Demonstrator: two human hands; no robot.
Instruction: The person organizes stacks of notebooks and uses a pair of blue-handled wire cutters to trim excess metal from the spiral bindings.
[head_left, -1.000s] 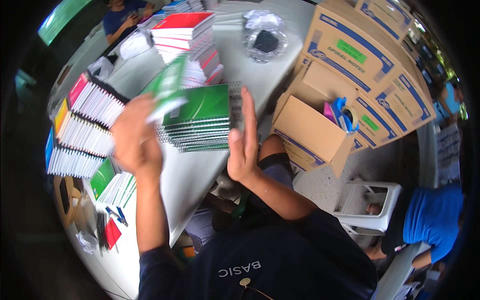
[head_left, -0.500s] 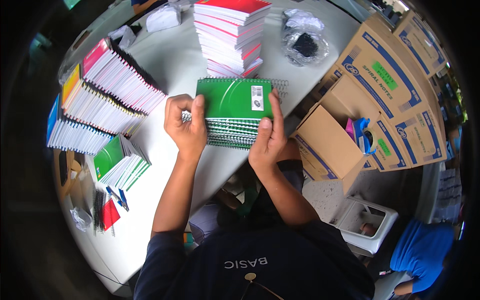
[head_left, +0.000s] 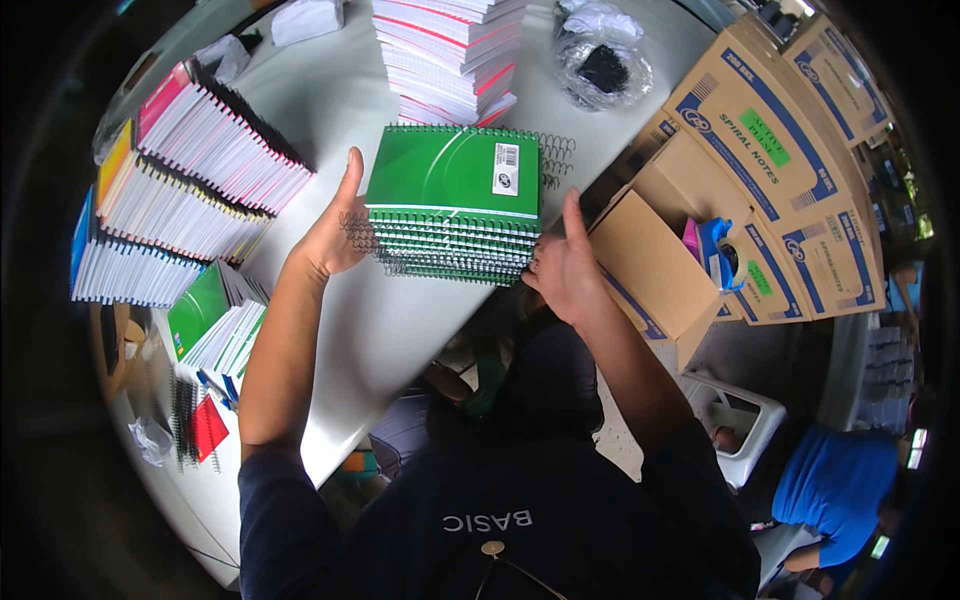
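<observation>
A stack of green spiral notebooks [head_left: 455, 175] sits in front of me near the table's edge, its wire bindings facing me. Long spiral wire ends stick out at its left and right sides. On the left, my left hand [head_left: 335, 235] is beside the lower corner, thumb raised and apart, palm next to the protruding wire coil [head_left: 362, 233]. My right hand [head_left: 567, 270] is at the lower right corner, thumb stretched up, its fingers partly hidden against the stack's side. Neither hand is wrapped round the notebooks.
Behind stands a tall pile of notebooks [head_left: 440, 60], beside a plastic bag with black contents [head_left: 603, 70]. Rows of pink, yellow and blue notebooks [head_left: 190, 190], more green notebooks [head_left: 215, 320], blue-handled pliers [head_left: 218, 390] and loose black coils [head_left: 184, 410] lie left. Cardboard boxes [head_left: 755, 130] stand right; a person in blue [head_left: 835, 490] is lower right.
Both hands have loosened from the stack's top and sides and moved outward and lower. My thumbs no longer rest on the green cover. The view has shifted slightly.
</observation>
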